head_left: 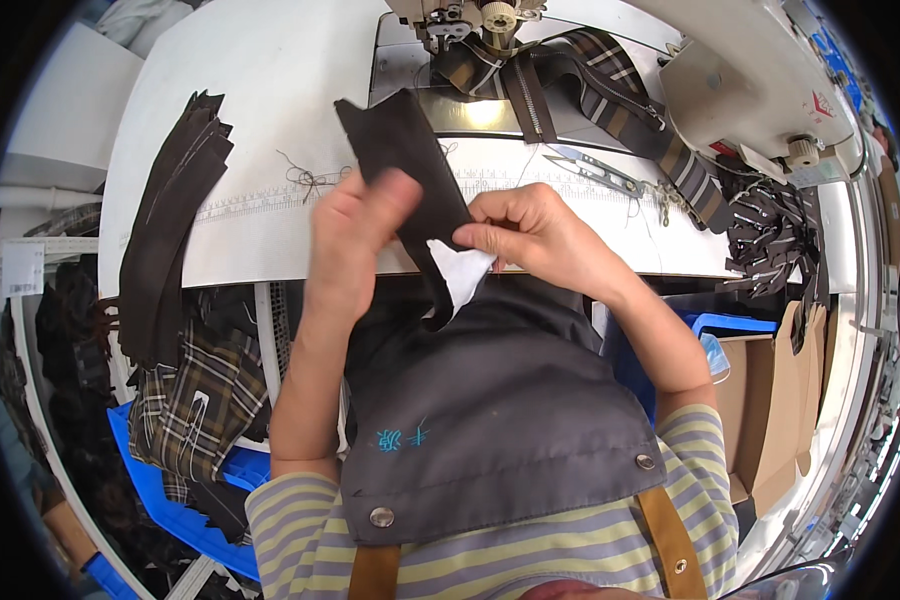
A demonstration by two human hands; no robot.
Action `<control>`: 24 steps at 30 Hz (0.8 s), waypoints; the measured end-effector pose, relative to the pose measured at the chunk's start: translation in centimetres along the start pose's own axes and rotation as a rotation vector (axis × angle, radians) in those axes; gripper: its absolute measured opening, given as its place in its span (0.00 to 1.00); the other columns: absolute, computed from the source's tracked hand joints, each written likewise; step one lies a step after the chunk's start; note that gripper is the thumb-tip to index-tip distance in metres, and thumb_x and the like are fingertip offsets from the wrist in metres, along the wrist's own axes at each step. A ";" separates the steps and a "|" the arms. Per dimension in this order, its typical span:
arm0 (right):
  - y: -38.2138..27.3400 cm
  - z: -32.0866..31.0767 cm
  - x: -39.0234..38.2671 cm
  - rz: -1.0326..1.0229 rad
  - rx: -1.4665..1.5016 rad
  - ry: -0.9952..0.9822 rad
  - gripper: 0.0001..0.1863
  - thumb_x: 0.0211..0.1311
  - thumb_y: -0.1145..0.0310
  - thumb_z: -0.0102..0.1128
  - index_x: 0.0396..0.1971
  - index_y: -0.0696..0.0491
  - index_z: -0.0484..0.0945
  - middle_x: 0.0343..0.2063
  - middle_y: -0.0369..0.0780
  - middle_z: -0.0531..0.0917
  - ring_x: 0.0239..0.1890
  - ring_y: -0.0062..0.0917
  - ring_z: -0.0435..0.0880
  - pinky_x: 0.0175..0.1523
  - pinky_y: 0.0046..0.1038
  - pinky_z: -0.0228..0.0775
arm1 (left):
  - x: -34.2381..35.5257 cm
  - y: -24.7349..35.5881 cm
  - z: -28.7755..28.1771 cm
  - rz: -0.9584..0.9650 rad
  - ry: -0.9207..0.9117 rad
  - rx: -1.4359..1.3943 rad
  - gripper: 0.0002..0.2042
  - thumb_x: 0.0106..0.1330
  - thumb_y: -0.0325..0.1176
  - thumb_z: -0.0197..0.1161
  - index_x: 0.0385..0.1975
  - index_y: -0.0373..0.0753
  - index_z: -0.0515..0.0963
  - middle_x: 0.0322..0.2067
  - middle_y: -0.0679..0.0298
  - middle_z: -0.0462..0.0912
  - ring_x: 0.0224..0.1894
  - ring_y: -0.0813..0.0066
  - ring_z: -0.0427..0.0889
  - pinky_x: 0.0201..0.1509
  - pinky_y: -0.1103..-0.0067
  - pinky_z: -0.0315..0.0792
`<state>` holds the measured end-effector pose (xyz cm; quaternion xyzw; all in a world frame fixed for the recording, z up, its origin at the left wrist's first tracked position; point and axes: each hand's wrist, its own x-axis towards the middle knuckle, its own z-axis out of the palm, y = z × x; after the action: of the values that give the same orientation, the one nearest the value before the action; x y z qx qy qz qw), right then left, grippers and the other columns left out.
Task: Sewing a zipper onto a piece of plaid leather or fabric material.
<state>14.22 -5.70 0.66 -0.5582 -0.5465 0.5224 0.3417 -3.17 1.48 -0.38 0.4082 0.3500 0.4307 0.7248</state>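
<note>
My right hand (513, 227) pinches a dark brown fabric strip (398, 140) at its right edge, above my lap at the table's front. A white piece (460, 268) shows at the strip's lower part. My left hand (360, 220) is at the strip's left side, thumb over it, fingers bent and blurred; its grip is unclear. Behind them stands a sewing machine (710, 85), with plaid zippered strips (610, 100) under and beside its head. Thread snippers (600, 170) lie right of the fabric. A stack of dark strips (170, 225) hangs over the table's left front edge.
The white table (270, 90) has a printed ruler along its front. Below left, a blue bin (145, 480) holds plaid pieces (200, 410). At right are a bunch of dark zippers (770, 230) and a cardboard box (775, 400). My dark apron (490, 400) covers my lap.
</note>
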 end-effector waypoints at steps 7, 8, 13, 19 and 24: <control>-0.6 -1.9 -1.6 -0.182 -0.161 -0.093 0.10 0.63 0.70 0.57 0.33 0.62 0.81 0.21 0.41 0.82 0.18 0.22 0.79 0.24 0.24 0.70 | -0.1 -0.6 -1.8 0.105 0.028 0.095 0.04 0.63 0.28 0.64 0.29 0.34 0.82 0.24 0.70 0.82 0.22 0.89 0.75 0.25 0.89 0.68; -0.8 -2.0 -2.0 -0.006 -0.078 -0.134 0.10 0.64 0.69 0.56 0.34 0.61 0.82 0.27 0.40 0.83 0.26 0.21 0.81 0.31 0.22 0.71 | 0.1 -0.5 -2.0 0.179 0.001 0.061 0.05 0.63 0.28 0.64 0.30 0.33 0.82 0.25 0.69 0.82 0.25 0.88 0.77 0.26 0.89 0.69; 0.2 -0.8 -0.9 -0.436 0.433 0.077 0.13 0.66 0.65 0.54 0.34 0.60 0.82 0.35 0.38 0.81 0.40 0.23 0.79 0.46 0.25 0.68 | -0.1 -0.8 -1.2 0.245 0.042 0.206 0.07 0.64 0.30 0.64 0.25 0.35 0.80 0.24 0.73 0.80 0.24 0.91 0.72 0.27 0.89 0.65; 4.3 -2.9 -3.6 -0.195 0.972 -0.110 0.13 0.67 0.66 0.52 0.35 0.61 0.79 0.13 0.30 0.71 0.14 0.10 0.62 0.22 0.15 0.53 | 1.9 0.8 -3.6 0.518 0.353 0.158 0.07 0.64 0.30 0.64 0.26 0.35 0.81 0.24 0.73 0.79 0.24 0.89 0.71 0.29 0.88 0.65; 5.5 -7.0 -8.4 -0.053 0.368 0.362 0.13 0.66 0.67 0.54 0.35 0.62 0.79 0.09 0.24 0.62 0.11 0.08 0.53 0.18 0.16 0.44 | 3.1 2.1 -6.0 0.615 0.395 0.017 0.05 0.65 0.28 0.62 0.33 0.32 0.80 0.32 0.67 0.82 0.26 0.84 0.77 0.32 0.85 0.71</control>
<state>23.48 -13.40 -1.25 -0.5567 -0.3863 0.4955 0.5434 -7.83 6.63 -1.49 0.4094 0.3478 0.6961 0.4763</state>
